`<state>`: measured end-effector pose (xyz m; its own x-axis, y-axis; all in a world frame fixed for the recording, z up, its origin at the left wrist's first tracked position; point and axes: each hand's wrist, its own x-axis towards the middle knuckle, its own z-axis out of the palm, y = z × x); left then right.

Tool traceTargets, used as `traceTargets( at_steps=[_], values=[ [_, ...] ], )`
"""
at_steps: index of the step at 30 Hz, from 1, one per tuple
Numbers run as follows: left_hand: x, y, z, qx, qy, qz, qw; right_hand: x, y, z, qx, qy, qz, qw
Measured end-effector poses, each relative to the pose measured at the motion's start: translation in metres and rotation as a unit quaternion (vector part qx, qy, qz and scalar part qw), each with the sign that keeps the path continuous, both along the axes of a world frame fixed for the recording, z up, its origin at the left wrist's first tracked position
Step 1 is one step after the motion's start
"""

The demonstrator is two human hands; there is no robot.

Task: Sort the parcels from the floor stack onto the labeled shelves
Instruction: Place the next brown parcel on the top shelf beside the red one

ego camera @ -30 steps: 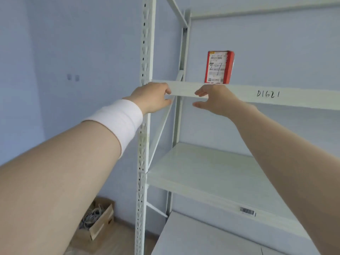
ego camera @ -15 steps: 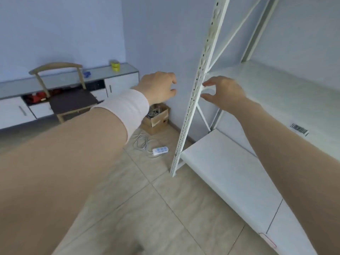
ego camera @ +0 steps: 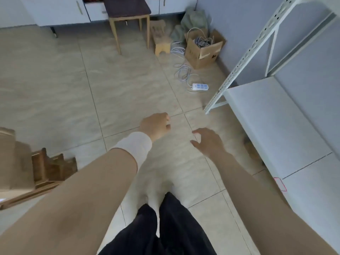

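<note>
Both hands hang over the tiled floor and hold nothing. My left hand (ego camera: 156,125), with a white band on its wrist, has loosely curled fingers. My right hand (ego camera: 207,141) has its fingers spread and relaxed. The white metal shelf unit (ego camera: 272,115) stands at the right, with its lowest shelf bare. At the left edge, blurred cardboard parcels (ego camera: 9,161) sit on a low wooden frame (ego camera: 51,168). The red parcel on the upper shelf is out of view.
A wooden chair (ego camera: 127,13) stands at the back by white cabinets (ego camera: 55,10). An open cardboard box of cables (ego camera: 204,46), a small wooden stool (ego camera: 161,45), loose cords and a power strip (ego camera: 200,87) lie near the shelf's front post (ego camera: 244,61).
The view has swung down from the upper shelf to the floor. Both hands left the shelf edge and dropped low, empty. The red parcel stayed on the shelf.
</note>
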<state>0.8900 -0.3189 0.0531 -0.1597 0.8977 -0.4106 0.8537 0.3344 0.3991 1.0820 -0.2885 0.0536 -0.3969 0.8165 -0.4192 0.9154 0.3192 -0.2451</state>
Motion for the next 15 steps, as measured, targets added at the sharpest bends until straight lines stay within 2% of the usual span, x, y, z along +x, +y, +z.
traceTargets(
  at_steps=[4,8,15],
  values=[
    [-0.014,-0.095,-0.047,-0.085,-0.026,0.051,0.995,-0.011,-0.080,-0.048,-0.065,-0.038,0.048,0.996],
    [-0.026,-0.195,-0.080,-0.146,-0.026,0.123,0.981,-0.015,-0.141,-0.072,-0.091,-0.072,0.099,0.988],
    [-0.026,-0.318,-0.105,-0.186,-0.023,0.261,0.947,-0.038,-0.217,-0.110,-0.132,-0.106,0.206,0.964]
  ],
)
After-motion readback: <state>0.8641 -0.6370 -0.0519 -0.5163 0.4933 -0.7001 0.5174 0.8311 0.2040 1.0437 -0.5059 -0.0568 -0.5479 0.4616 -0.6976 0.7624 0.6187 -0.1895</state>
